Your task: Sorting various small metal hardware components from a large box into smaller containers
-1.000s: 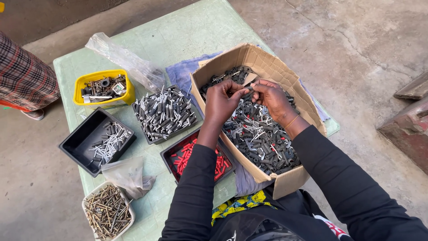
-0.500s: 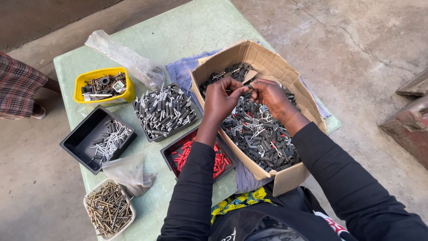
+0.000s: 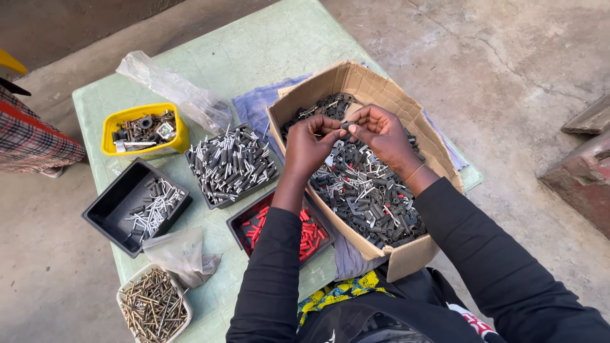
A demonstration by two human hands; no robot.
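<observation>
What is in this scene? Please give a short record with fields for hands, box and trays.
Left hand: pinches a small dark part with the right hand, over the box
Cardboard box: open, full of small black and silver parts
Yellow tub: mixed metal pieces
Black trays: red plugs; silver pins
Table: pale green

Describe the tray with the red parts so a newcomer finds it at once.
On the pale green table, look just left of the cardboard box, under the person's left forearm. The black tray there holds red pieces; no other container has anything red.
</observation>
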